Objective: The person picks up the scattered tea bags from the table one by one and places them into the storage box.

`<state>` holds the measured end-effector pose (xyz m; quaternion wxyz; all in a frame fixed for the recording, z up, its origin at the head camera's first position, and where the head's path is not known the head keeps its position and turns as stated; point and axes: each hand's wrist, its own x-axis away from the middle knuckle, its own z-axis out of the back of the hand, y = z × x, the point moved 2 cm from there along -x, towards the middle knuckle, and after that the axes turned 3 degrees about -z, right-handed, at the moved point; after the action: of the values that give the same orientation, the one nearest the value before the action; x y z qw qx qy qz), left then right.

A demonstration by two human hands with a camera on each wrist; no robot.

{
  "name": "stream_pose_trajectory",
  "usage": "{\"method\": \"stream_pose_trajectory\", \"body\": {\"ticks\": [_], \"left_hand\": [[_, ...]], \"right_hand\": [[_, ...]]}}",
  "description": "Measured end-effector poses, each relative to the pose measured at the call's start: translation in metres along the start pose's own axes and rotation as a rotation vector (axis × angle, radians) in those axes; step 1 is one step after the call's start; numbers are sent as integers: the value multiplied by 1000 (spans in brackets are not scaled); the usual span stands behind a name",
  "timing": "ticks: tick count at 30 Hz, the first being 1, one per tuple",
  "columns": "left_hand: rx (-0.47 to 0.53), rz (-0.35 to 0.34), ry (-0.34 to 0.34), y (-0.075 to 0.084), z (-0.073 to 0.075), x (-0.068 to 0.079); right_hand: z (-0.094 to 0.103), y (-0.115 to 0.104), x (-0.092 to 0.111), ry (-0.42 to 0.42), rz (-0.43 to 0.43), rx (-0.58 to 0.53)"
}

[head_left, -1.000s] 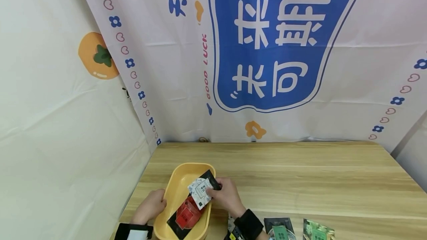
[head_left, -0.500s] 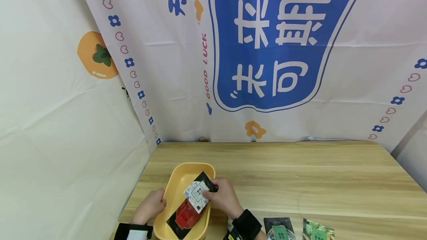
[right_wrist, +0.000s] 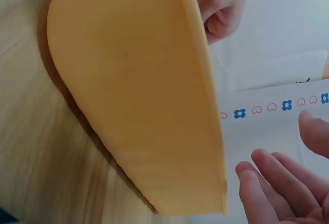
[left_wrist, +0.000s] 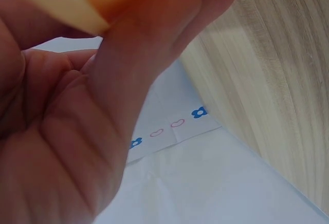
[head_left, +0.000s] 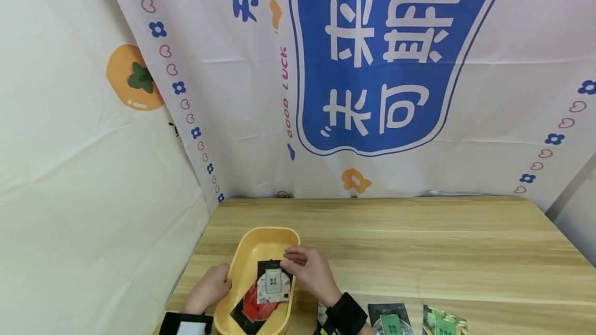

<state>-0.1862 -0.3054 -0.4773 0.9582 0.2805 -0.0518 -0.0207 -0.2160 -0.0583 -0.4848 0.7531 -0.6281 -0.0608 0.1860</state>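
Note:
A yellow plastic tray (head_left: pixel 253 244) stands on the wooden table, its left rim held by my left hand (head_left: pixel 210 287). In the left wrist view the thumb and fingers of the left hand (left_wrist: pixel 87 111) pinch the tray wall. Inside the tray, a black-and-white sachet (head_left: pixel 273 286) lies partly over a red-and-black sachet (head_left: pixel 252 308). Above the tray's right rim is my right hand (head_left: pixel 313 271), holding nothing, its fingertips beside the upper sachet. In the right wrist view the fingers of that right hand (right_wrist: pixel 282 193) are spread apart from the thumb, beyond the tray's outer wall (right_wrist: pixel 139 95).
Right of the tray, near the front of the wooden table (head_left: pixel 419 252), lie a dark sachet with a green label (head_left: pixel 391 324) and a green sachet (head_left: pixel 444 320). Another item shows partly beside my right wrist, mostly hidden. Printed cloth hangs (head_left: pixel 396 66) behind the table.
My right hand has let go of the black-and-white sachet, which has dropped into the tray and turned more upright in view. The fingers have opened. My left hand has stayed on the rim.

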Motion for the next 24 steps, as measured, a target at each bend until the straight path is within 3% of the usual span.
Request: {"method": "stream_pose_trajectory", "body": {"ticks": [13,24], "left_hand": [[-5,-6,-8,-2,-1,-2],[-21,-10,-15,0,0,-3]], "right_hand": [[23,-8,14,-54,9,-37],[70,-25,42,-17,10,74]]}}
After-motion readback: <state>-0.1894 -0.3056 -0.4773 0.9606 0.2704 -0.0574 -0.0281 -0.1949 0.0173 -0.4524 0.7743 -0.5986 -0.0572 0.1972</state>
